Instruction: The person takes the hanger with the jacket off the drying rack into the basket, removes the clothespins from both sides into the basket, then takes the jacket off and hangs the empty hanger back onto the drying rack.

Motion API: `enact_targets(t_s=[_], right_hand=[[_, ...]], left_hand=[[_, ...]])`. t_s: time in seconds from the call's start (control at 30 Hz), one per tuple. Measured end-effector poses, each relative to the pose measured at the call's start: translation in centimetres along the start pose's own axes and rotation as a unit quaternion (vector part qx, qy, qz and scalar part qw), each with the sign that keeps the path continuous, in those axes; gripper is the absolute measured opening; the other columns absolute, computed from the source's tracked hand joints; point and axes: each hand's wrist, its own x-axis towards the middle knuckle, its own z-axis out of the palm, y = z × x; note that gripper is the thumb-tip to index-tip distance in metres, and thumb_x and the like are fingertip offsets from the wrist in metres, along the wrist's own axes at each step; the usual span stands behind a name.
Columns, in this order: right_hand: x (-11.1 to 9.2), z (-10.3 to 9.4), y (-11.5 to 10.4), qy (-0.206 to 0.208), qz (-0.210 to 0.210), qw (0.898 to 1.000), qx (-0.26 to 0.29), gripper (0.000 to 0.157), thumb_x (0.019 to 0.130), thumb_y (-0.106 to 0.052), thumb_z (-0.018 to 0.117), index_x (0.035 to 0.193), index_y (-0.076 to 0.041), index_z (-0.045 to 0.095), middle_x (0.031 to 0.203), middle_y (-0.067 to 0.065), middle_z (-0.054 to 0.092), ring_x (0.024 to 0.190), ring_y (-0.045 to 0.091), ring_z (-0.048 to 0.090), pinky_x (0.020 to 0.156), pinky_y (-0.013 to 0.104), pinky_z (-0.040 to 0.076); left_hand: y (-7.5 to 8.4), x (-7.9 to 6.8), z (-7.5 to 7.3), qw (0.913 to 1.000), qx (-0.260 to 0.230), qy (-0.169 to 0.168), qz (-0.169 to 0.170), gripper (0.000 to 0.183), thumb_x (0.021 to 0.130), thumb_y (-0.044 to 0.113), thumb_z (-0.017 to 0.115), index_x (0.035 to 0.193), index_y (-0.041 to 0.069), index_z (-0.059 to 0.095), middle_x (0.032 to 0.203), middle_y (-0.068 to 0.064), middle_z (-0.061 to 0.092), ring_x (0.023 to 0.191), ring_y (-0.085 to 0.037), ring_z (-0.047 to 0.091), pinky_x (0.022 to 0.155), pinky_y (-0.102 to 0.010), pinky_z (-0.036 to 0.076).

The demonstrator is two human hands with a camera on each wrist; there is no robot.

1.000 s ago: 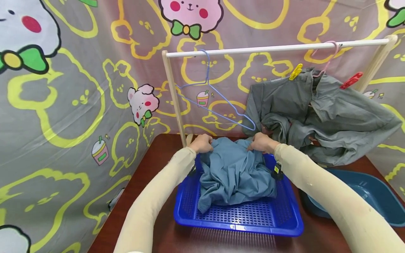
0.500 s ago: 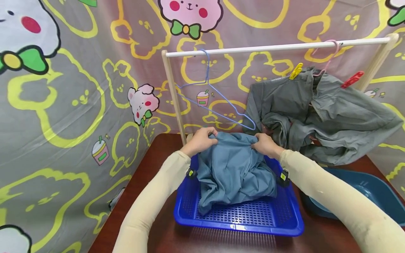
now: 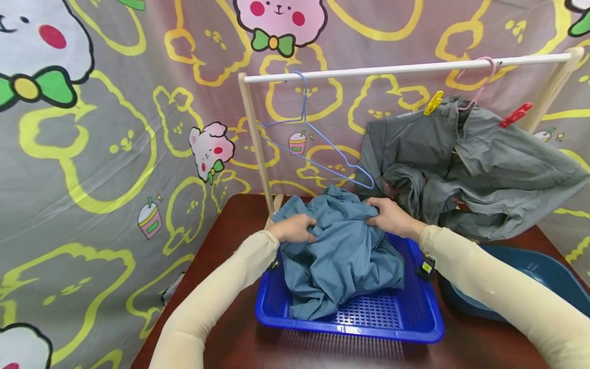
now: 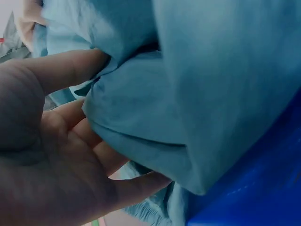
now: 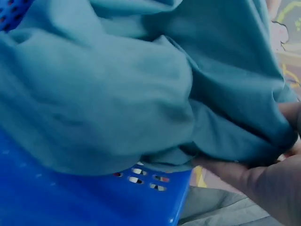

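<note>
The left hand (image 3: 293, 229) and right hand (image 3: 392, 217) each pinch blue cloth (image 3: 343, 251) bunched over a basket (image 3: 345, 329) on the counter (image 3: 237, 225).

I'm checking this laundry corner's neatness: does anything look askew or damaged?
The blue hanger looks askew: its right end sits well below its left. The grey garment beside it hangs bunched and lopsided. No damage is apparent.
</note>
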Motion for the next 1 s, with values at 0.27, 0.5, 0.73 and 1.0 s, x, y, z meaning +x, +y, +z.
enact_targets(t_s=[0.27, 0.5, 0.73, 1.0], right_hand=[[-0.5, 0.5, 0.0, -0.114, -0.143, 0.967, -0.175, 0.026, 0.068, 0.0, 0.081, 0.08, -0.016, 0.062, 0.081, -0.007, 0.061, 0.075, 0.012, 0.055, 0.07, 0.034, 0.046], [-0.4, 1.1, -0.7, -0.219, -0.164, 0.933, -0.234, 0.021, 0.071, -0.001, 0.079, 0.082, -0.015, 0.066, 0.084, -0.006, 0.064, 0.08, 0.013, 0.06, 0.072, 0.031, 0.048], [-0.6, 1.4, -1.6, -0.314, -0.122, 0.905, -0.26, 0.017, 0.08, -0.009, 0.074, 0.095, -0.012, 0.068, 0.099, -0.001, 0.064, 0.096, 0.02, 0.059, 0.083, 0.035, 0.046], [0.1, -2.3, -2.9, -0.311, -0.008, 0.936, -0.166, 0.032, 0.096, -0.034, 0.054, 0.08, -0.009, 0.065, 0.071, -0.007, 0.053, 0.064, 0.008, 0.047, 0.061, 0.027, 0.04]], left_hand=[[-0.1, 1.4, 0.9, 0.9976, 0.037, -0.057, -0.014, 0.056, 0.094, 0.021, 0.061, 0.142, 0.002, 0.04, 0.143, -0.013, 0.041, 0.132, -0.027, 0.037, 0.103, -0.034, 0.034], [0.3, 2.3, 2.2, 0.9905, 0.105, -0.089, 0.011, 0.044, 0.094, 0.019, 0.061, 0.134, 0.005, 0.051, 0.133, -0.011, 0.053, 0.121, -0.024, 0.049, 0.095, -0.03, 0.041], [0.9, 1.4, 2.0, 0.9844, 0.123, -0.125, 0.012, 0.047, 0.095, 0.023, 0.058, 0.139, 0.009, 0.047, 0.139, -0.008, 0.047, 0.128, -0.023, 0.043, 0.1, -0.03, 0.036], [0.7, -1.5, -3.0, 0.9975, 0.063, -0.019, -0.024, 0.025, 0.097, 0.033, 0.054, 0.11, 0.013, 0.061, 0.098, -0.006, 0.062, 0.085, -0.021, 0.056, 0.074, -0.034, 0.043]])
